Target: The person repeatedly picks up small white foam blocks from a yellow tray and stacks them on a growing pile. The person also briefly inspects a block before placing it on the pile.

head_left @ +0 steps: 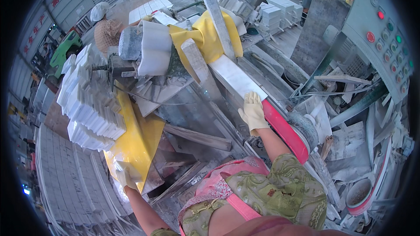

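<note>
While R hand (253, 114) rests w/ fingers (251, 98) straight on near end of white slab (236, 78), next to red strip (284, 131), L hand (125, 178) is at pale tile (132, 170) on yellow sheet (139, 133), grip unclear.

The white slab (236, 78) has its far end hidden under the upper yellow sheet (202, 34); blur obscures whether the left hand (125, 178) grips the pale piece (131, 170).
</note>
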